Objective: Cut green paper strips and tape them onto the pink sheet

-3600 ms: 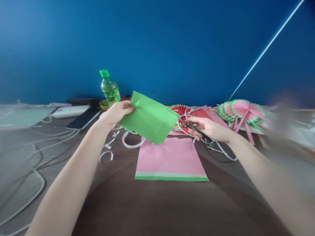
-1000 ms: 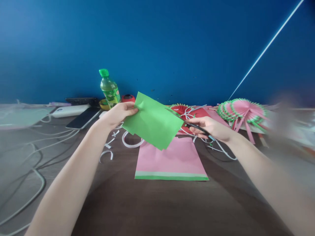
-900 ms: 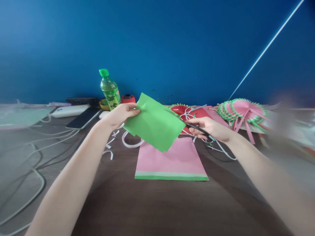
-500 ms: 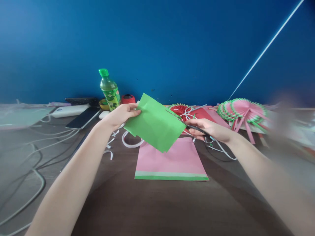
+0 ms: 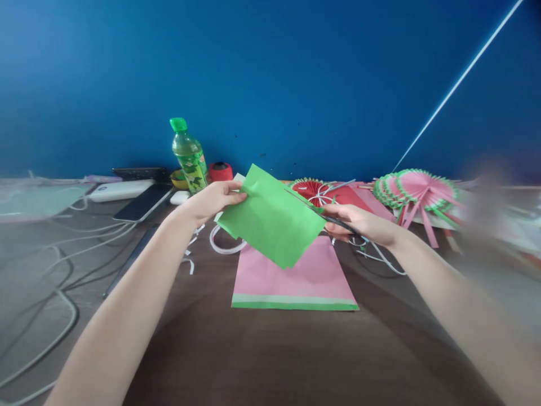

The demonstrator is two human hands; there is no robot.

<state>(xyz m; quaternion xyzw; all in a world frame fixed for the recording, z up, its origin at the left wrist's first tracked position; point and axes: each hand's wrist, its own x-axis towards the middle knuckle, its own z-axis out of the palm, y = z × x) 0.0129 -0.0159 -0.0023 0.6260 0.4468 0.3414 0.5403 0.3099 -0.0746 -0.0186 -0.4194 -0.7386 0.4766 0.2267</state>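
Note:
My left hand point(image 5: 210, 199) pinches the upper left corner of a green paper sheet point(image 5: 270, 217) and holds it tilted in the air above the table. My right hand point(image 5: 359, 221) is closed on dark scissors point(image 5: 327, 216), whose blades meet the sheet's right edge. Under the sheet, a pink paper with a white and green strip along its near edge point(image 5: 296, 279) lies flat on the brown table point(image 5: 270, 349).
A green bottle point(image 5: 188, 154), a red spool point(image 5: 220, 170), a phone point(image 5: 141, 204) and a white power bank point(image 5: 120, 190) stand at the back left. Cables point(image 5: 59, 270) trail on the left. Pleated paper fans point(image 5: 416, 192) and white paper strips point(image 5: 226, 245) lie behind.
The green sheet has shifted slightly to the right and down with my left hand, further onto the scissor blades. My right hand has stayed almost in place.

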